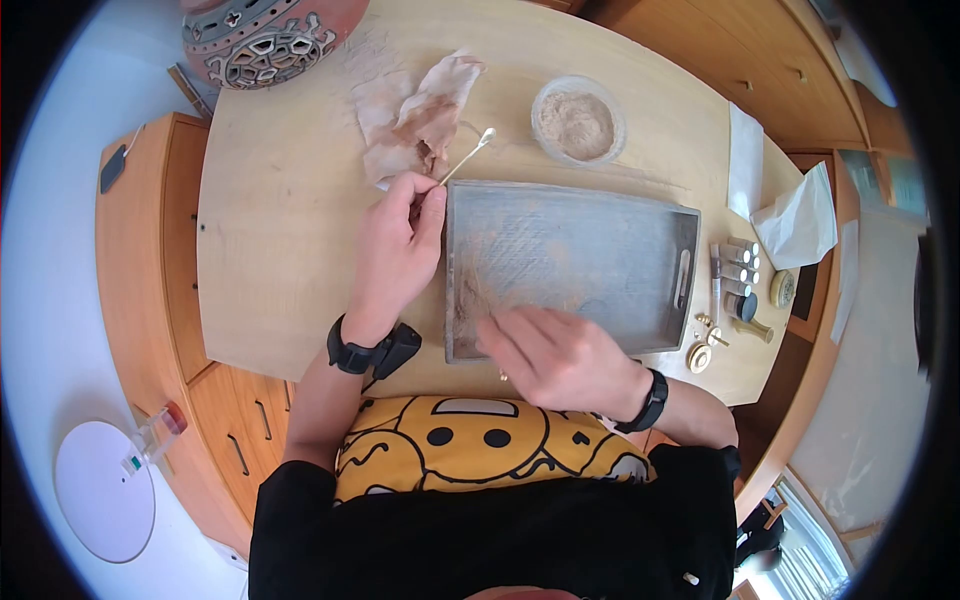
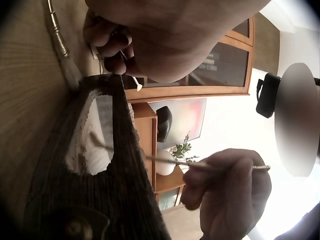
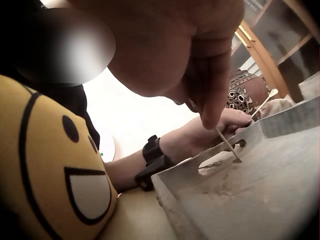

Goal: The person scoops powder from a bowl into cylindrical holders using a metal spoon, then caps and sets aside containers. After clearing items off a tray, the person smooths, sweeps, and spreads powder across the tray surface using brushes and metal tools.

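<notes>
My left hand (image 1: 395, 245) pinches a thin cotton swab (image 1: 466, 159) by its stick, white tip pointing up and away. It hovers by the far left corner of a grey wooden tray (image 1: 620, 240) with handle cutouts. My right hand (image 1: 555, 350) is over the tray's near left part and grips a slim stick tool (image 3: 228, 142). Its small dark tip comes down inside the tray, close by the left cutout. Brown dust marks the tray floor there. In the left wrist view, a brush (image 2: 59, 37) lies on the table near the tray's corner.
Beyond the tray stand a stained crumpled cloth (image 1: 415, 115) and a bowl (image 1: 537, 115) of beige powder. To the right are several small bottles (image 1: 740, 272), brass-coloured parts (image 1: 699, 357) and white paper (image 1: 800, 215). A patterned clay vessel (image 1: 270, 45) occupies the far left; a yellow cushion (image 1: 450, 450) covers my lap.
</notes>
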`<state>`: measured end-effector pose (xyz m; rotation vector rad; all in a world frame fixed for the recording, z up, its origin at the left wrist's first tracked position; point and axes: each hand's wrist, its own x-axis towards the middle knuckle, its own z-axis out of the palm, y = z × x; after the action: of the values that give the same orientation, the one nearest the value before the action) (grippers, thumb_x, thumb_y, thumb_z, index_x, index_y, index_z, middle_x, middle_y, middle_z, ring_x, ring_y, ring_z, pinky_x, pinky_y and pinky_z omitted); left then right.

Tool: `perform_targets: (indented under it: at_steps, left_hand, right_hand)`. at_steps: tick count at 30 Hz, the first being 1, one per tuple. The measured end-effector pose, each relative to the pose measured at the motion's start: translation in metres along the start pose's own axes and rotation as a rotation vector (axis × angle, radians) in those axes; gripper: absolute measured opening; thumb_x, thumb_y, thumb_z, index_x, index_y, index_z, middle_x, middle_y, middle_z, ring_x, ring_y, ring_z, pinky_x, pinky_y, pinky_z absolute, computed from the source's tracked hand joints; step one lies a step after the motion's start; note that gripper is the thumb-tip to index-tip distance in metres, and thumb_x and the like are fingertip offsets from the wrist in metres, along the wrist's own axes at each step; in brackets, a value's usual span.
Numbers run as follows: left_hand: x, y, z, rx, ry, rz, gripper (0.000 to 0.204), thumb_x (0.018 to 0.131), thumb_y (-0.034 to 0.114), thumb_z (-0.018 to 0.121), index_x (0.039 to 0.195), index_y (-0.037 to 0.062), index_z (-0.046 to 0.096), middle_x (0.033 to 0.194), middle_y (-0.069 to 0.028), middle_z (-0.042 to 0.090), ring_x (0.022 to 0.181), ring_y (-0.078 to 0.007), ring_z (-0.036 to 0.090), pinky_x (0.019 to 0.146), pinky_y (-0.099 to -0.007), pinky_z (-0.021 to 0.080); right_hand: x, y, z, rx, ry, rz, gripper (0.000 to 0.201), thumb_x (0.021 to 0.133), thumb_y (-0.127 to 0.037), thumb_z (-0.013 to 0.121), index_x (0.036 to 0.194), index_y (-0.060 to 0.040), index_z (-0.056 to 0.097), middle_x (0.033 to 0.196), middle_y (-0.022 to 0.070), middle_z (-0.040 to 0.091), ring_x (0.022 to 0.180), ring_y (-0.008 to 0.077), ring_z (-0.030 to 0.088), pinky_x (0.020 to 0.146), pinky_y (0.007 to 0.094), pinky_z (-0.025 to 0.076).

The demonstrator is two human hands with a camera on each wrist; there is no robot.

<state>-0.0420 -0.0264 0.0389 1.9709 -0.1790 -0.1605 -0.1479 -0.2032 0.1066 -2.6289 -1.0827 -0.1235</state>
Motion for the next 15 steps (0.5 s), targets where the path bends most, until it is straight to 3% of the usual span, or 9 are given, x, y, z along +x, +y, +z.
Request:
perform_targets:
  at_steps: [2, 5, 12, 15]
  left_hand:
    - [0.0, 0.0, 0.0, 0.008, 0.001, 0.04, 0.011, 0.097, 0.011, 0.058, 0.094, -0.0001, 0.058, 0.067, -0.0126, 0.061, 0.059, -0.0197, 0.058, 0.058, -0.0324, 0.046]
    - [0.001, 0.001, 0.0, -0.004, -0.008, 0.022, 0.011, 0.097, 0.01, 0.058, 0.093, -0.0003, 0.057, 0.066, -0.0118, 0.059, 0.057, -0.0181, 0.055, 0.057, -0.0316, 0.045]
    - [0.0, 0.0, -0.001, -0.04, -0.017, 0.016, 0.012, 0.097, 0.009, 0.058, 0.092, -0.0011, 0.057, 0.065, -0.0109, 0.058, 0.057, -0.0159, 0.053, 0.055, -0.0303, 0.043]
    - [0.001, 0.001, 0.0, -0.03, -0.02, 0.003, 0.012, 0.097, 0.009, 0.058, 0.092, -0.0014, 0.057, 0.065, -0.0107, 0.058, 0.056, -0.0161, 0.053, 0.055, -0.0306, 0.043]
  right_hand:
    - [0.008, 0.012, -0.004, 0.016, 0.092, 0.091, 0.034, 0.07, -0.004, 0.064, 0.103, 0.006, 0.063, 0.091, 0.0113, 0.064, 0.076, 0.0198, 0.066, 0.062, 0.0277, 0.055]
    - [0.012, 0.025, 0.006, 0.039, 0.075, 0.112, 0.037, 0.068, -0.004, 0.064, 0.103, 0.0069, 0.062, 0.093, 0.0128, 0.064, 0.076, 0.0211, 0.066, 0.063, 0.0289, 0.056]
    - [-0.008, -0.008, -0.002, 0.062, -0.042, -0.034, 0.037, 0.064, -0.005, 0.063, 0.099, 0.0074, 0.063, 0.092, 0.0123, 0.064, 0.076, 0.0192, 0.066, 0.064, 0.0275, 0.056]
    - [-0.009, -0.006, -0.006, 0.023, -0.009, -0.018, 0.039, 0.063, -0.006, 0.063, 0.099, 0.0075, 0.063, 0.093, 0.0126, 0.064, 0.077, 0.0191, 0.066, 0.064, 0.0277, 0.056]
